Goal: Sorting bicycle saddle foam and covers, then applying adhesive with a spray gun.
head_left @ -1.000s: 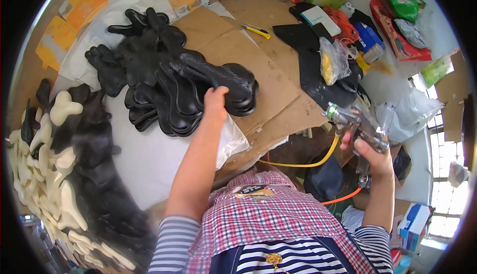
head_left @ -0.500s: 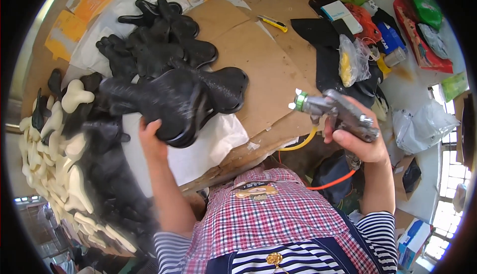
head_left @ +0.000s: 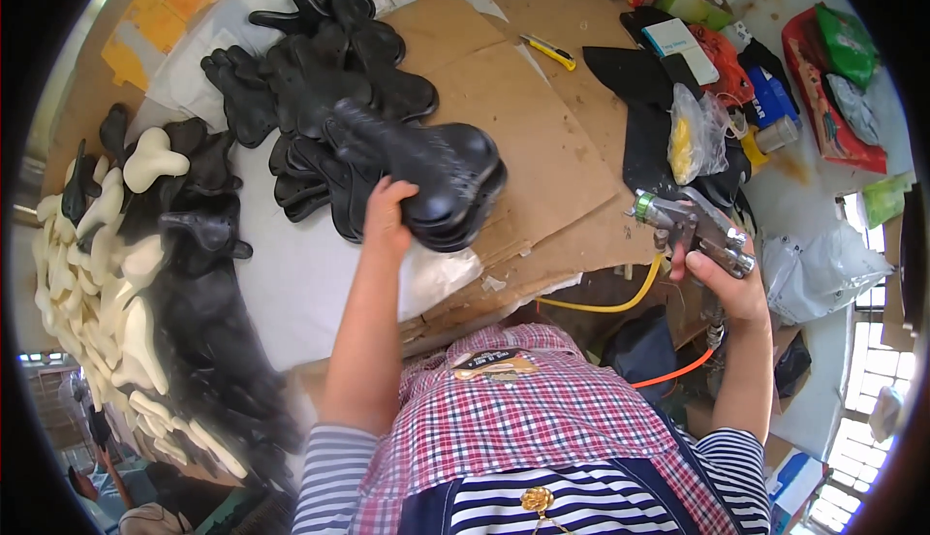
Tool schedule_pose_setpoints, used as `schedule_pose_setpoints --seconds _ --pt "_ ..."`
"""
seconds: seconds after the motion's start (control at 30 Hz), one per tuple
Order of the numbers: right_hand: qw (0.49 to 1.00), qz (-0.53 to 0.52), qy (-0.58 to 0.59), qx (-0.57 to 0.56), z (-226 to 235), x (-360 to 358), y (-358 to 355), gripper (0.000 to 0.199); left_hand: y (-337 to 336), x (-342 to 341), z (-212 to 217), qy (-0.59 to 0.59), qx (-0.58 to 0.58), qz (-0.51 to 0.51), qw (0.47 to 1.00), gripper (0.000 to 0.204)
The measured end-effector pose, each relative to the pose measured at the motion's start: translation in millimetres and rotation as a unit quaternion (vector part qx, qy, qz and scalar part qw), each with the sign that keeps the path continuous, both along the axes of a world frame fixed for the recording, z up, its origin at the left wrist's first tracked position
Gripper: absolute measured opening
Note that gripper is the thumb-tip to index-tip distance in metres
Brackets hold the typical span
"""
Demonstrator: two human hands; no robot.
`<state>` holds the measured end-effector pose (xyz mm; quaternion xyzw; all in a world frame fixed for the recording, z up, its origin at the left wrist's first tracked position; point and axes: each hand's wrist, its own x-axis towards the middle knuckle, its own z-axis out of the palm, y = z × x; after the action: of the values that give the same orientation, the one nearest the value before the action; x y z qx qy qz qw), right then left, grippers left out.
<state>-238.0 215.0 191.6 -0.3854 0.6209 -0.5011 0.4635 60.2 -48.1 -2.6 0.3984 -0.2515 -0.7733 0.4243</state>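
Note:
My left hand (head_left: 389, 220) is closed on the near edge of a black bicycle saddle (head_left: 446, 176), thumb on its glossy top. More saddle edges show stacked right under it, and I cannot make out how many my fingers hold; the fingers are mostly hidden beneath. This pile touches several more black saddles (head_left: 320, 70) heaped behind it on the table. To the right, my right hand (head_left: 728, 278) is wrapped round the handle of a metal spray gun (head_left: 693, 225) with a green ring at its nozzle. The gun points left toward the saddles, apart from them.
Cream saddle-shaped foam pieces (head_left: 140, 341) lie in a heap at the left, beside dark ones. A yellow hose (head_left: 620, 304) and an orange hose (head_left: 678, 370) hang below the gun. A yellow box cutter (head_left: 549, 51) lies on the cardboard (head_left: 542, 138); bags and boxes crowd the far right.
My left hand has moved right with the black saddle, which now rests over the pile's right end. My right hand has shifted slightly right with the spray gun, away from the saddles.

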Motion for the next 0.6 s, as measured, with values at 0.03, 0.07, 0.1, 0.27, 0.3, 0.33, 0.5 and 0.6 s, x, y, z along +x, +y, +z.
schedule_pose_setpoints --seconds 0.03,0.07,0.1,0.27,0.3,0.33,0.5,0.6 --pt "1.0 0.005 0.0 -0.002 0 5 -3 0.051 -3 -9 -7 -0.062 0.002 -0.003 0.998 0.041" --pt "1.0 0.009 0.001 0.01 -1 9 -5 0.052 -4 -18 -10 -0.084 0.007 0.001 0.996 0.039" --pt "1.0 0.017 0.002 0.021 -4 13 -8 0.053 -7 -22 -11 -0.099 0.008 0.003 0.995 0.038" --pt "1.0 0.016 0.005 -0.004 -26 24 0 0.057 12 -26 11 -0.191 -0.072 0.021 0.979 0.041" --pt "1.0 0.015 -0.001 -0.014 -25 34 3 0.057 16 -12 -2 -0.174 -0.121 0.041 0.976 0.044" --pt "1.0 0.012 -0.004 -0.002 -25 41 5 0.057 22 5 6 -0.149 -0.107 0.036 0.982 0.046" --pt "0.996 0.085 -0.017 0.002 -41 69 -22 0.053 47 139 26 0.057 -0.069 0.09 0.992 0.047" --pt "0.989 0.148 0.022 0.002 -47 87 -44 0.048 55 252 11 0.005 -0.053 0.231 0.972 0.039"
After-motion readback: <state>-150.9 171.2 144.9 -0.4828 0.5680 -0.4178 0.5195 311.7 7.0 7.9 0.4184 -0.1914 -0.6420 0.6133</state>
